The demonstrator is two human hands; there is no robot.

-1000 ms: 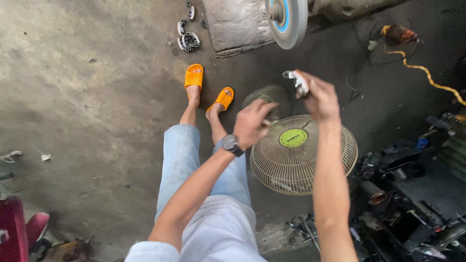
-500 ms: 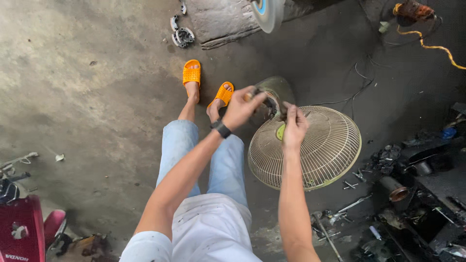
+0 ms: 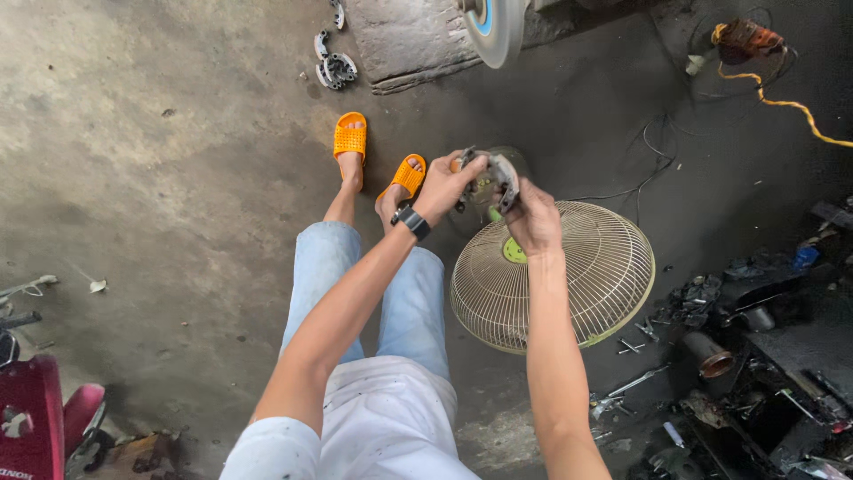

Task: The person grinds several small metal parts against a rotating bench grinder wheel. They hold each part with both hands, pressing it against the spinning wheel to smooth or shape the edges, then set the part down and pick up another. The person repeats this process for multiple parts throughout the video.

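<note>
Overhead, two hands, left hand (image 3: 447,183) and right hand (image 3: 533,218) both gripping one metal part (image 3: 490,180), one fan guard (image 3: 577,284) below, two orange sandals (image 3: 349,138)

Both hands meet over a small grey metal part (image 3: 491,182); left hand (image 3: 444,185) & right hand (image 3: 533,218) nearly touching, no gap between them. Directly below/right of right hand: wire fan guard (image 3: 555,276) lying on the floor, blocks any drop that way. Further right of it: dense clutter of dark tools & metal scrap (image 3: 746,356), no clear path. Beyond the hands: grinding wheel (image 3: 493,27) on a concrete block, yellow cable (image 3: 782,105) to its right. Just left of left hand: own feet in orange sandals (image 3: 351,138). Further left: bare concrete floor (image 3: 160,178), wide open, only small bits. Near-left corner: red object (image 3: 35,418).
</note>
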